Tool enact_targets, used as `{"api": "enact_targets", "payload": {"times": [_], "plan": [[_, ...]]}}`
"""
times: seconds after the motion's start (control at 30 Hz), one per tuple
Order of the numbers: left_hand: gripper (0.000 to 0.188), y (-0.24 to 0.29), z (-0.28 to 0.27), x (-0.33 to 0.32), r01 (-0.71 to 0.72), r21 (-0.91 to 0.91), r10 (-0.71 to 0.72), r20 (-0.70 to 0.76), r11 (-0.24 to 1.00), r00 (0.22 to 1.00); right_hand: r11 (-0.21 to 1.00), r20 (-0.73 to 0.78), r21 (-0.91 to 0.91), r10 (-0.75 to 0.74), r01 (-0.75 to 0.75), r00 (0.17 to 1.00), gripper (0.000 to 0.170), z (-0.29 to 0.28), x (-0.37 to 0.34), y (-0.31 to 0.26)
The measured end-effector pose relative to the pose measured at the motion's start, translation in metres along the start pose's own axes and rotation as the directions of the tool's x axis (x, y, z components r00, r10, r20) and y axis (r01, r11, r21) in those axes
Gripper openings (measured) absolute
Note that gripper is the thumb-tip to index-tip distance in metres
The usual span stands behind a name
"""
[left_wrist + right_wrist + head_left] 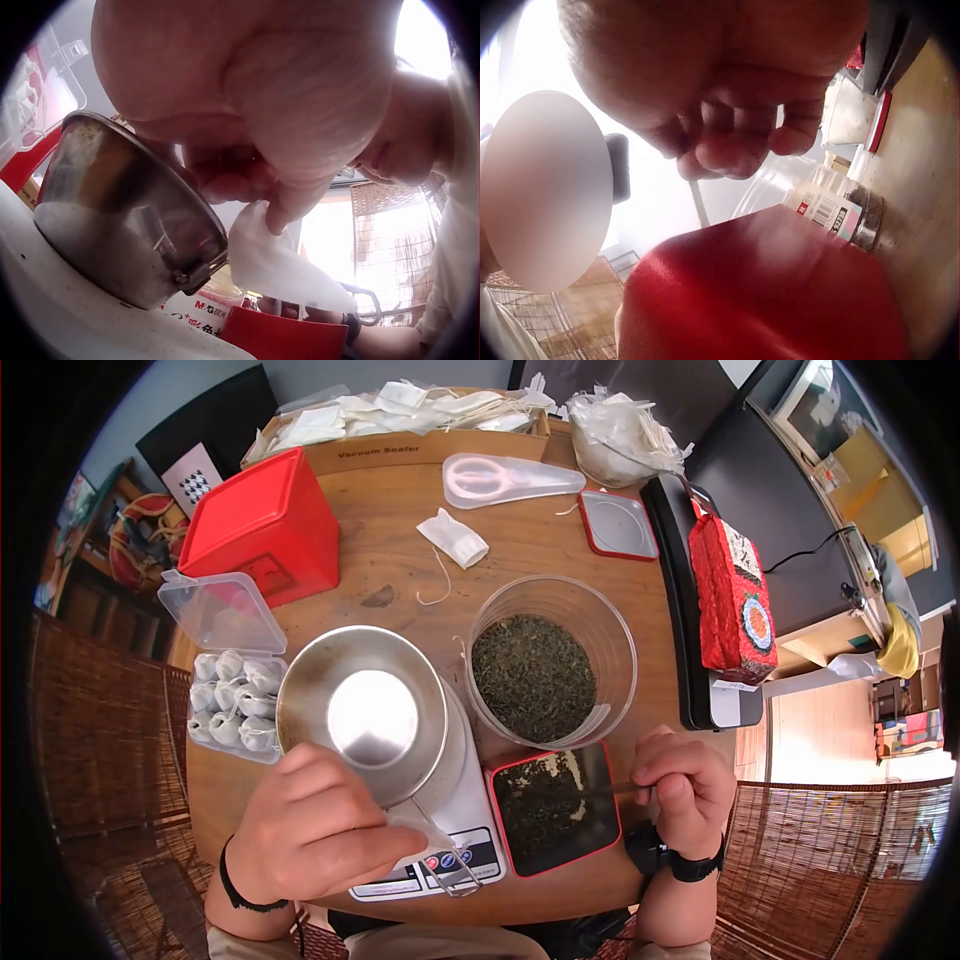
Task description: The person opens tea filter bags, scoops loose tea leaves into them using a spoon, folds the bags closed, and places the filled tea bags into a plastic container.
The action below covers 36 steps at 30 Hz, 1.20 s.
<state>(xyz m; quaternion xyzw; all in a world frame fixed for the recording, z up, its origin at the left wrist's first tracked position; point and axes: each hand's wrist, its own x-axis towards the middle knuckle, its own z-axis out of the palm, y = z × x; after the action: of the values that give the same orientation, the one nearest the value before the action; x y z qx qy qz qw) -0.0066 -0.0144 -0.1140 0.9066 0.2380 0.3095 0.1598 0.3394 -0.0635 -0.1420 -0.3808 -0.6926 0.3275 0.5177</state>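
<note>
My left hand point(325, 825) pinches a thin white tea bag point(277, 262) between thumb and fingertips, beside the rim of a metal pan point(300, 685). The pan, with a wire handle point(462, 880), sits on a white scale point(484, 815). To the right, my right hand point(688, 790) pinches a slim dark stick-like tool point(622, 789); its far end reaches over a red-rimmed tin point(612, 830) of dark dried leaves and blends into them. Behind this tin stands a clear round tub point(625, 630) part filled with dried green leaves.
A clear box point(225, 605) of filled bags stands left, near a red canister point(262, 520). One white bag point(455, 538) lies mid-table. At the back are a carton of bags point(400, 455) and cased scissors point(510, 480). A red packet point(735, 600) rests on a black appliance point(672, 580) at right.
</note>
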Motion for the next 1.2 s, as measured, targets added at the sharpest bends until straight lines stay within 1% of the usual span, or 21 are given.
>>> {"api": "enact_targets", "payload": {"times": [0.07,0.1,0.17,0.2,0.27,0.3,0.37,0.47,0.6,0.67,0.8,0.9,0.97,1.0,1.07,1.2], "plan": [[0.021,0.000,-0.001,0.001,-0.009,-0.015,0.009,0.008,1.000,1.000,0.972,-0.063,0.071,0.227,-0.222,0.972,0.021,0.003,-0.004,-0.006],[0.021,0.000,-0.001,0.001,-0.010,-0.016,0.010,0.008,1.000,1.000,0.972,-0.063,0.070,0.227,-0.222,0.972,0.021,0.003,-0.004,-0.006],[0.021,0.000,0.000,0.002,-0.014,-0.016,0.014,-0.008,1.000,1.000,0.944,-0.120,0.140,0.315,-0.298,0.942,0.021,0.004,-0.004,-0.004],[0.021,0.000,0.000,0.001,-0.015,-0.016,0.015,-0.008,1.000,1.000,0.945,-0.121,0.139,0.314,-0.297,0.942,0.021,0.004,-0.005,-0.003],[0.021,0.000,0.000,0.001,-0.029,-0.015,0.029,-0.002,0.999,1.000,0.901,-0.165,0.247,0.402,-0.357,0.901,0.021,0.002,-0.007,-0.001],[0.021,-0.001,0.000,0.001,-0.029,-0.015,0.029,-0.003,0.999,1.000,0.901,-0.165,0.246,0.401,-0.356,0.901,0.021,0.002,-0.006,-0.001],[0.019,-0.001,0.000,0.001,-0.026,-0.017,0.026,0.002,1.000,1.000,0.870,-0.181,0.290,0.459,-0.399,0.870,0.019,0.002,-0.004,-0.001],[0.019,0.000,-0.001,0.002,-0.038,-0.016,0.038,0.002,0.999,0.999,0.851,-0.187,0.329,0.485,-0.410,0.854,0.019,0.002,-0.002,-0.001],[0.019,0.000,0.000,0.002,-0.031,-0.010,0.031,-0.010,0.999,0.999,0.846,-0.163,0.340,0.482,-0.410,0.861,0.020,-0.001,-0.002,0.003],[0.019,0.000,0.000,0.001,-0.014,-0.025,0.014,-0.012,1.000,1.000,0.840,-0.187,0.370,0.485,-0.396,0.854,0.020,0.001,-0.002,0.003],[0.018,0.002,0.000,0.002,-0.026,-0.022,0.026,-0.014,0.999,1.000,0.837,-0.199,0.393,0.481,-0.380,0.854,0.020,-0.001,-0.004,0.005],[0.018,0.002,-0.002,0.002,-0.011,-0.032,0.011,0.003,0.999,1.000,0.857,-0.232,0.377,0.454,-0.351,0.860,0.022,-0.002,-0.006,0.006],[0.018,0.002,-0.002,0.001,-0.028,-0.030,0.028,0.004,0.999,1.000,0.877,-0.270,0.388,0.404,-0.285,0.874,0.025,-0.003,-0.005,0.006],[0.018,0.002,-0.001,0.001,-0.028,-0.031,0.029,0.004,0.999,1.000,0.877,-0.271,0.387,0.404,-0.285,0.874,0.025,-0.004,-0.005,0.007],[0.018,0.002,0.000,0.001,-0.017,-0.045,0.016,-0.020,0.999,1.000,0.900,-0.275,0.387,0.321,-0.201,0.906,0.028,-0.003,-0.003,0.009],[0.019,0.001,-0.001,0.001,-0.026,-0.055,0.026,-0.009,0.998,1.000,0.918,-0.301,0.354,0.293,-0.179,0.907,0.030,-0.001,-0.005,0.006]]}}
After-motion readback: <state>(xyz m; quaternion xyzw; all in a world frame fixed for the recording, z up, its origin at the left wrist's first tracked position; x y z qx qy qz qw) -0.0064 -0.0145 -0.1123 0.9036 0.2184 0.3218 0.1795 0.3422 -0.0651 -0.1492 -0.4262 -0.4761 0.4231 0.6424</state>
